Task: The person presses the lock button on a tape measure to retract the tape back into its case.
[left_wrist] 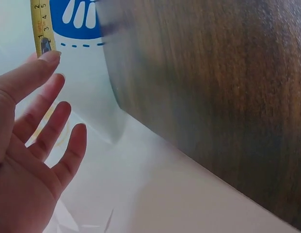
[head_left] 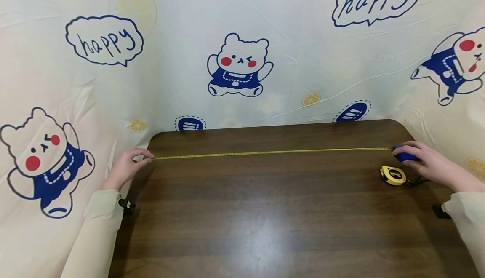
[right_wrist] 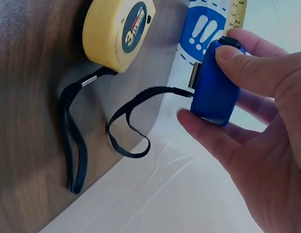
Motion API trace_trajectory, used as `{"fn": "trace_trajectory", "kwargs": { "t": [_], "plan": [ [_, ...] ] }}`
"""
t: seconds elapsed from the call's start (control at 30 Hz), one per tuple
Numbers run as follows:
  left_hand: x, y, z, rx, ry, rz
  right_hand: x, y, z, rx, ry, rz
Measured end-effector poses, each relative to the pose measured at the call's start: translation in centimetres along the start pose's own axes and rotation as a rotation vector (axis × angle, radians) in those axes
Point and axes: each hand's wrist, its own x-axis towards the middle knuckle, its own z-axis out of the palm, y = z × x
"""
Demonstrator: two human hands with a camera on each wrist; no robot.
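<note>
A blue tape measure point(right_wrist: 215, 87) sits in my right hand point(head_left: 432, 162), gripped between thumb and fingers, its black strap point(right_wrist: 133, 116) hanging down. Its yellow blade point(head_left: 265, 153) stretches in a nearly straight line across the far part of the brown table point(head_left: 257, 210). At the left table edge, my left hand point(head_left: 130, 164) pinches the metal-tipped end of the blade between thumb and index finger; the other fingers point(left_wrist: 55, 128) are spread apart. Close to my right hand, a yellow tape measure point(head_left: 393, 175) rests on the table, with its own black strap point(right_wrist: 72, 136).
A pale cloth point(head_left: 182, 59) with printed bears and "happy" bubbles hangs behind the table and along both sides. The table's far corners are rounded. A black wrist mount point(head_left: 126, 206) is on the left sleeve, another point(head_left: 441, 211) on the right.
</note>
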Motion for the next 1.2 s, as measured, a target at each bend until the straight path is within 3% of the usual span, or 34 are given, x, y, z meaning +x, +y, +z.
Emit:
{"fn": "trace_trajectory", "kwargs": {
  "t": [0.47,0.7,0.8,1.0,1.2],
  "plan": [
    [-0.2,0.0,-0.1,0.054,-0.022,-0.001,-1.0,-0.1,-0.1,-0.034,0.018,0.004],
    [-0.1,0.4,-0.2,0.061,-0.063,-0.036,-0.5,-0.4,0.1,0.051,0.082,-0.065],
    [0.0,0.7,-0.2,0.064,-0.078,-0.041,-0.2,-0.7,0.1,0.072,0.065,-0.045],
    [0.2,1.1,-0.2,0.037,-0.096,-0.045,0.1,-1.4,-0.3,0.078,-0.040,0.074],
    [0.5,1.6,0.2,0.010,-0.104,-0.048,0.3,-1.5,-0.1,0.119,-0.001,0.033]
  ]
}}
